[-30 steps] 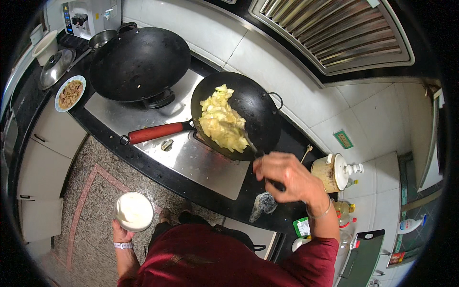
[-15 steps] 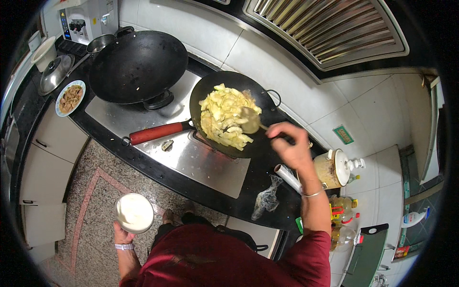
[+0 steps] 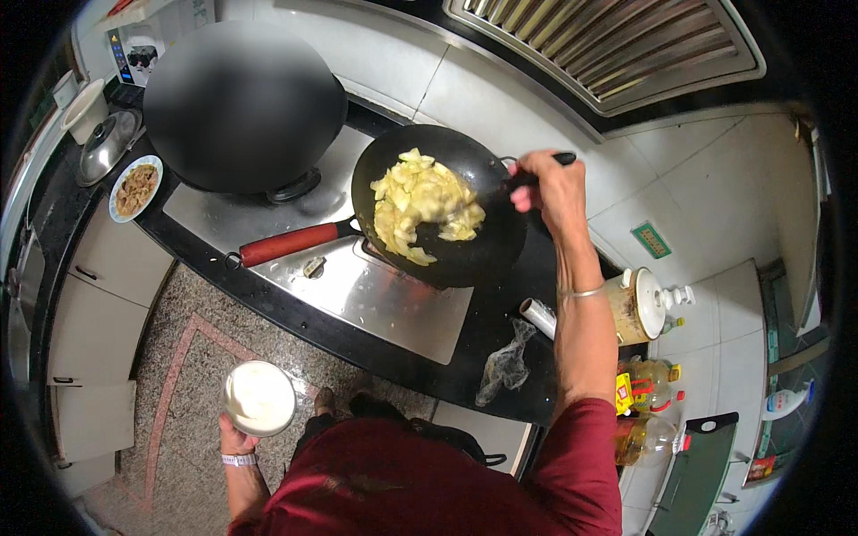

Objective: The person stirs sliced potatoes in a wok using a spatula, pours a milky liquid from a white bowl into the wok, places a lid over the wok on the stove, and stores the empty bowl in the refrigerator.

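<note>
My right hand [image 3: 556, 192], at the far right of the black wok [image 3: 487, 259], is closed round the black handle of a spatula [image 3: 518, 180]. The spatula's head is blurred among pale yellow-green sliced vegetable pieces [image 3: 411, 192] heaped in the wok. That wok sits on a steel gas stove [image 3: 420, 322], its red handle [image 3: 290, 244] pointing left. Low over the floor at the left, my left hand [image 3: 236, 436] grips a round bowl [image 3: 259, 397] filled with something smooth and white; the fingers under it are partly hidden.
A second, larger wok [image 3: 246, 107] stands on the left burner, its inside blurred. Left of it are a plate of cooked meat [image 3: 136, 189] and a metal lid [image 3: 109, 147]. A plastic-film roll [image 3: 538, 316], crumpled plastic [image 3: 507, 364], a pot [image 3: 630, 308] and oil bottles [image 3: 651, 384] line the right.
My right hand has moved up and away from me with the spatula, and the vegetable pieces have shifted, baring the wok's near right side. My left hand still holds the bowl.
</note>
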Motion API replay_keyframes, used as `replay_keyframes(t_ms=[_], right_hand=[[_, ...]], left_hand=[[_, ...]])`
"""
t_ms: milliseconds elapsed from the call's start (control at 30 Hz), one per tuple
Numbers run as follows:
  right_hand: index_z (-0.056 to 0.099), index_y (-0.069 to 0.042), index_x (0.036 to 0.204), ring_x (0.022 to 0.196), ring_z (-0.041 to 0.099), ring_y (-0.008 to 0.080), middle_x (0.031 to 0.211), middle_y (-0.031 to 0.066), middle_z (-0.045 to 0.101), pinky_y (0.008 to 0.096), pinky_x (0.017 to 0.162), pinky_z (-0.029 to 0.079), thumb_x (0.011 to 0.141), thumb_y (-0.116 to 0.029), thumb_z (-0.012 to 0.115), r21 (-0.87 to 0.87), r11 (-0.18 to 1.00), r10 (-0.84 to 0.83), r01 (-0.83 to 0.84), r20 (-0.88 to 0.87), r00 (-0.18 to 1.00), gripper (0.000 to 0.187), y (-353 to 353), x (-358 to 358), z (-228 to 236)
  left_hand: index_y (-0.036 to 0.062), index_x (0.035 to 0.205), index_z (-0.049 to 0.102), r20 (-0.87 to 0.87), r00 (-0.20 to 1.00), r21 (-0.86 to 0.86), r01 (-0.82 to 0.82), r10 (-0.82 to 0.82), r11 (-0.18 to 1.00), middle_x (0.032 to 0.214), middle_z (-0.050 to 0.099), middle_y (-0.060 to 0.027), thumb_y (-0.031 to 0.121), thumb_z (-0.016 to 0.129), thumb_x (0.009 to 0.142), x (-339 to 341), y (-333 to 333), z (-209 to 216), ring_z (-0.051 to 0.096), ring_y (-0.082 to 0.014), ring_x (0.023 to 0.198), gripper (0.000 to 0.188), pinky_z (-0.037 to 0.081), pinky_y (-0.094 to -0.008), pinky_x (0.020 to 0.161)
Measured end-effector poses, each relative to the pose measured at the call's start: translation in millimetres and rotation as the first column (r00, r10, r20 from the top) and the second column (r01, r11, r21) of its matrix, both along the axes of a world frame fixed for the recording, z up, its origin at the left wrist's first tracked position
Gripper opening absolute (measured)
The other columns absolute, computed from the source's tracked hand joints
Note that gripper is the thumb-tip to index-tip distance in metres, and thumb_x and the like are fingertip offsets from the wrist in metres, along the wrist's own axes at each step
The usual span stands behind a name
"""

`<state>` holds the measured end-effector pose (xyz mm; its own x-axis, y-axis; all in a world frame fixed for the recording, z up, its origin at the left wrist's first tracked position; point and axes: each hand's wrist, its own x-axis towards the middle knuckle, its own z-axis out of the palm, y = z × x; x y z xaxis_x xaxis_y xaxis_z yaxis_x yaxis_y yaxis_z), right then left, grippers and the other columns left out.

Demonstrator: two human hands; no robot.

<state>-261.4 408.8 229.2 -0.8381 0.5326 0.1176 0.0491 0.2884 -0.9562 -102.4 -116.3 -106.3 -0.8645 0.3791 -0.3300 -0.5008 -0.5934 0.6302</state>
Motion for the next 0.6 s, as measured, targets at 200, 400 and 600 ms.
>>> replay_keyframes(t_ms=[200,400,600], right_hand=[[0.063,0.01,0.079,0.05,0.063,0.0188,0.077,0.0149,0.067,0.0283,0.046,0.054,0.079,-0.008,0.058,-0.092,0.996,-0.004,0.006,0.024,1.0,0.019,2,10,-49],[0.062,0.005,0.078,0.042,0.055,0.0138,0.073,0.013,0.066,0.0243,0.037,0.044,0.077,-0.008,0.058,0.062,0.998,0.003,-0.008,0.081,0.997,0.014,38,56,17],[0.059,0.004,0.086,0.045,0.055,0.0129,0.078,0.0131,0.067,0.0237,0.04,0.044,0.075,-0.006,0.057,0.026,0.984,-0.177,0.175,0.065,0.982,0.015,77,48,-21]], left_hand=[[0.0069,0.14,0.035,-0.013,0.992,-0.081,-0.128,0.127,0.989,0.132,0.051,-0.014,0.073,0.066,0.067,2,12,4,0.056,-0.0311,0.114,0.103,0.051,-0.0477,0.093],[0.0026,0.138,0.037,0.102,0.981,0.027,-0.169,0.165,0.985,0.131,0.052,-0.0144,0.065,0.074,0.064,9,3,11,0.057,-0.0299,0.113,0.104,0.052,-0.0442,0.093],[0.0022,0.137,0.038,0.086,0.961,0.0,-0.264,0.263,0.965,0.126,0.055,-0.0139,0.068,0.074,0.061,4,20,21,0.06,-0.0273,0.107,0.107,0.055,-0.0411,0.086]])
